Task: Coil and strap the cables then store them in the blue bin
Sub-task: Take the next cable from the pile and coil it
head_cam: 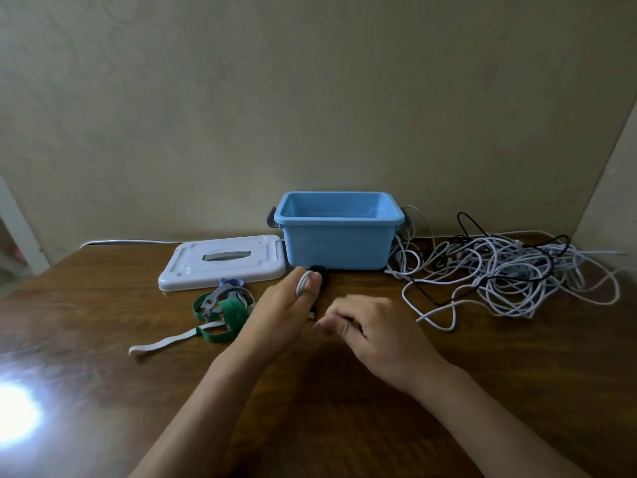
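Note:
The blue bin point(339, 243) stands open at the back of the table with nothing visible inside. My left hand point(286, 305) pinches a small white cable coil point(303, 283) between thumb and fingers, just in front of the bin; a dark plug point(319, 270) and a USB end point(312, 313) show beside the hand. My right hand point(365, 331) hovers to the right, blurred, fingers curled; whether it holds anything is unclear. A tangled heap of white and black cables point(510, 270) lies right of the bin. Green, grey and white straps point(220, 312) lie to the left.
The bin's white lid point(224, 262) lies flat left of the bin. A wall stands right behind the table. A bright glare spot point(13, 412) sits on the wooden table point(344, 426) at the near left.

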Available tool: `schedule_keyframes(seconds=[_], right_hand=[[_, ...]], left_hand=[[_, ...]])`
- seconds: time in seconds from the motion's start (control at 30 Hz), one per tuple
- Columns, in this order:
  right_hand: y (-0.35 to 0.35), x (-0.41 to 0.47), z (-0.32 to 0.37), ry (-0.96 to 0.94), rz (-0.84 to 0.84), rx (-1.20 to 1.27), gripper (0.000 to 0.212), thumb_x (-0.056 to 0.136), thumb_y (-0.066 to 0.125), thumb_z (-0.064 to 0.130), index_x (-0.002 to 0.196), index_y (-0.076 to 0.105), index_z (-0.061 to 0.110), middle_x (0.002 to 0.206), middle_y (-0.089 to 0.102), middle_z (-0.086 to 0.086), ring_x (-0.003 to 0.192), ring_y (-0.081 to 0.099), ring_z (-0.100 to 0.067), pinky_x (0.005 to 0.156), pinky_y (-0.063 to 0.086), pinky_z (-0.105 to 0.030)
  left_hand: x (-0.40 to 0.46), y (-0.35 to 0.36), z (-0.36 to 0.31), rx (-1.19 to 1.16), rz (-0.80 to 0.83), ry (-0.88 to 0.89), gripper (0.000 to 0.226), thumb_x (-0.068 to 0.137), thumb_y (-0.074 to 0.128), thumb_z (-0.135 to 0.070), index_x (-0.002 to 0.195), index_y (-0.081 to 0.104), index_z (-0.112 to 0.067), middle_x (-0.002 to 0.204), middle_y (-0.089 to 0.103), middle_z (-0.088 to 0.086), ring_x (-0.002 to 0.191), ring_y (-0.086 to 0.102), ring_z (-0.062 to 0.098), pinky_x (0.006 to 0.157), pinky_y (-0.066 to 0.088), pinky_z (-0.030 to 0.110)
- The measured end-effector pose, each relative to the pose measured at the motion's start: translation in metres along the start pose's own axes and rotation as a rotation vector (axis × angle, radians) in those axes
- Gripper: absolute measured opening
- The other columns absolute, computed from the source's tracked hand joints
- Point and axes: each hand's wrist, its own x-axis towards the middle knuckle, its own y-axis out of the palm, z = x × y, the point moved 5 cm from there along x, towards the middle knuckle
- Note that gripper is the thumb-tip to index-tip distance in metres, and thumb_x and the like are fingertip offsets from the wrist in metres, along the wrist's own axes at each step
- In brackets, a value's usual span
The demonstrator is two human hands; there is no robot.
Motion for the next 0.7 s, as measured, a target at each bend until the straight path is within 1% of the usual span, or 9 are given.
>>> schedule_keyframes(seconds=[0.1,0.27,0.37,0.43,0.5,0.57,0.6,0.63,0.7], right_hand=[[-0.012,-0.002,-0.007,-0.004,-0.145,-0.065,0.045,0.093,0.042,0.068,0.090,0.070,0.033,0.072,0.051,0.019,0.071,0.054,-0.002,0.057,0.034,-0.012],[-0.015,-0.003,-0.010,-0.015,-0.219,-0.119,0.044,0.092,0.047,0.069,0.087,0.070,0.032,0.072,0.052,0.014,0.066,0.052,-0.004,0.055,0.036,-0.016],[-0.020,-0.004,-0.007,0.009,-0.277,-0.156,0.043,0.089,0.049,0.069,0.075,0.063,0.031,0.067,0.047,0.017,0.059,0.046,0.001,0.052,0.026,-0.011],[-0.023,-0.004,-0.009,0.049,-0.288,-0.179,0.043,0.088,0.050,0.070,0.067,0.053,0.033,0.063,0.045,0.015,0.057,0.045,-0.001,0.050,0.023,-0.014],[-0.022,-0.004,-0.013,0.090,-0.250,-0.135,0.049,0.089,0.047,0.073,0.065,0.050,0.030,0.064,0.047,0.012,0.060,0.047,-0.005,0.050,0.028,-0.019],[-0.021,-0.003,-0.016,0.103,-0.200,-0.032,0.049,0.093,0.043,0.069,0.072,0.058,0.028,0.070,0.052,0.011,0.067,0.052,-0.006,0.055,0.037,-0.024],[-0.021,-0.002,-0.015,0.108,-0.171,0.026,0.043,0.097,0.042,0.063,0.077,0.060,0.029,0.075,0.054,0.011,0.072,0.054,-0.005,0.059,0.040,-0.024],[-0.019,-0.001,-0.015,0.119,-0.136,0.084,0.038,0.100,0.042,0.057,0.081,0.061,0.030,0.079,0.055,0.012,0.076,0.056,-0.005,0.062,0.042,-0.024],[-0.016,-0.001,-0.013,0.125,-0.074,0.157,0.033,0.104,0.040,0.049,0.085,0.061,0.032,0.085,0.055,0.013,0.081,0.057,-0.005,0.066,0.046,-0.025]], left_hand=[[-0.002,0.007,-0.002,-0.028,0.081,0.000,0.037,0.104,0.034,-0.049,0.085,0.055,-0.026,0.079,0.063,-0.003,0.070,0.059,0.010,0.073,0.051,0.038],[-0.005,0.019,-0.005,0.029,0.174,0.012,0.051,0.099,0.028,-0.060,0.087,0.057,-0.020,0.076,0.065,0.000,0.068,0.059,0.008,0.076,0.051,0.038],[-0.006,0.017,-0.010,-0.058,0.150,0.028,0.068,0.093,0.022,-0.066,0.077,0.059,-0.012,0.068,0.063,0.002,0.063,0.056,0.004,0.079,0.051,0.041],[-0.007,0.018,-0.011,-0.073,0.177,0.037,0.070,0.090,0.020,-0.071,0.080,0.066,-0.019,0.068,0.063,-0.004,0.064,0.057,0.003,0.081,0.051,0.042],[-0.009,0.020,-0.014,-0.110,0.231,0.062,0.074,0.081,0.023,-0.085,0.086,0.068,-0.027,0.069,0.063,-0.013,0.064,0.057,0.002,0.074,0.051,0.036],[-0.008,0.024,-0.014,-0.084,0.276,0.081,0.083,0.063,0.037,-0.099,0.087,0.064,-0.024,0.074,0.063,-0.012,0.065,0.056,0.006,0.066,0.047,0.036],[-0.006,0.026,-0.011,-0.025,0.298,0.074,0.082,0.059,0.048,-0.098,0.091,0.063,-0.023,0.080,0.065,-0.008,0.070,0.059,0.010,0.068,0.050,0.039],[-0.005,0.029,-0.008,0.047,0.316,0.065,0.072,0.063,0.058,-0.090,0.094,0.062,-0.025,0.086,0.066,-0.005,0.076,0.061,0.013,0.072,0.053,0.040],[-0.002,0.032,-0.003,0.159,0.299,0.076,0.038,0.083,0.064,-0.065,0.094,0.060,-0.029,0.087,0.065,-0.006,0.078,0.061,0.012,0.077,0.056,0.043]])
